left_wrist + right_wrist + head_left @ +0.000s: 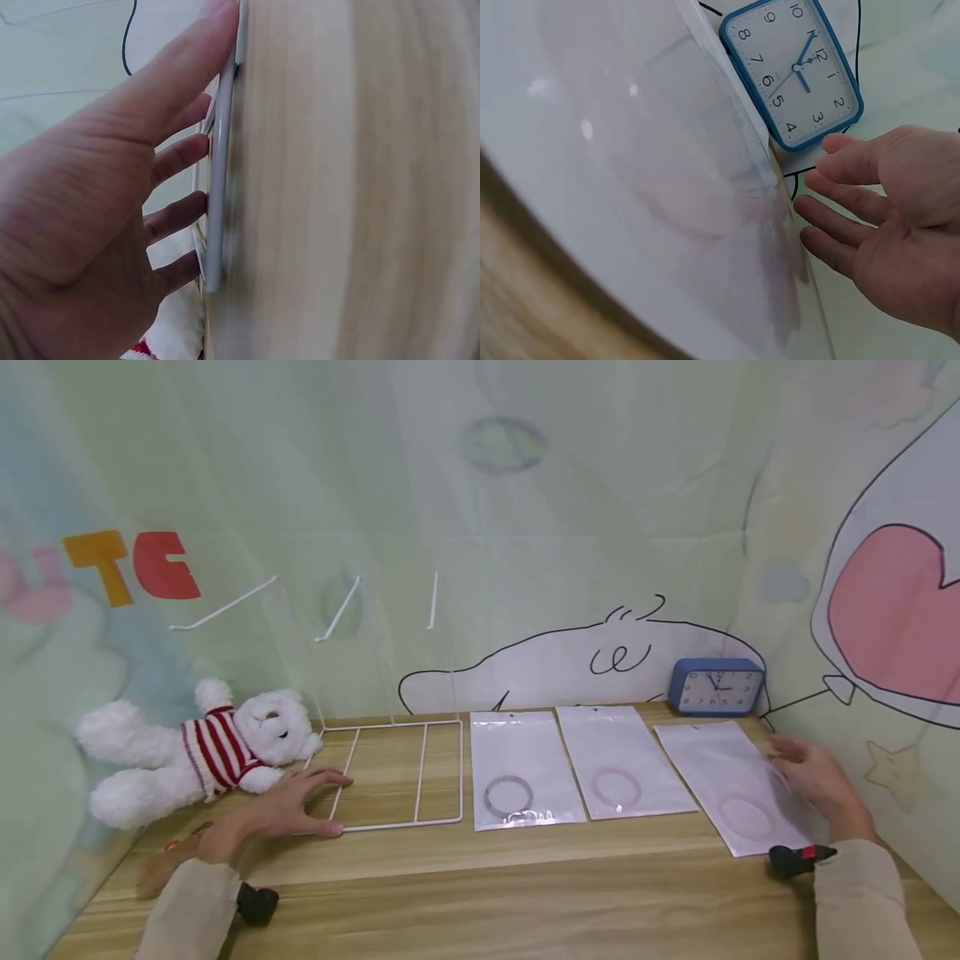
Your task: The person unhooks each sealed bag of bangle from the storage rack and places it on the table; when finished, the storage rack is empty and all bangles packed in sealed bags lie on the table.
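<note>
A white wire rack (461,772) with three upper prongs stands on the table left of centre. My left hand (281,810) lies spread over its left end. In the left wrist view, the thumb and fingertips touch the rack's base rail (217,195) without curling round it. Three clear-fronted packets lie in a row: the left packet (517,747) with a greyish ring, the middle packet (603,739) with a pinkish ring, and the right packet (701,760) with a pale ring. My right hand (817,781), fingers relaxed, is beside the right packet; contact is unclear.
A blue alarm clock (717,689) stands at the back right. On the left lies a white plush bear (217,752) in a striped sweater. Part of a brown object (161,868) shows behind my left wrist. A printed curtain (525,568) hangs behind the wooden table (525,902).
</note>
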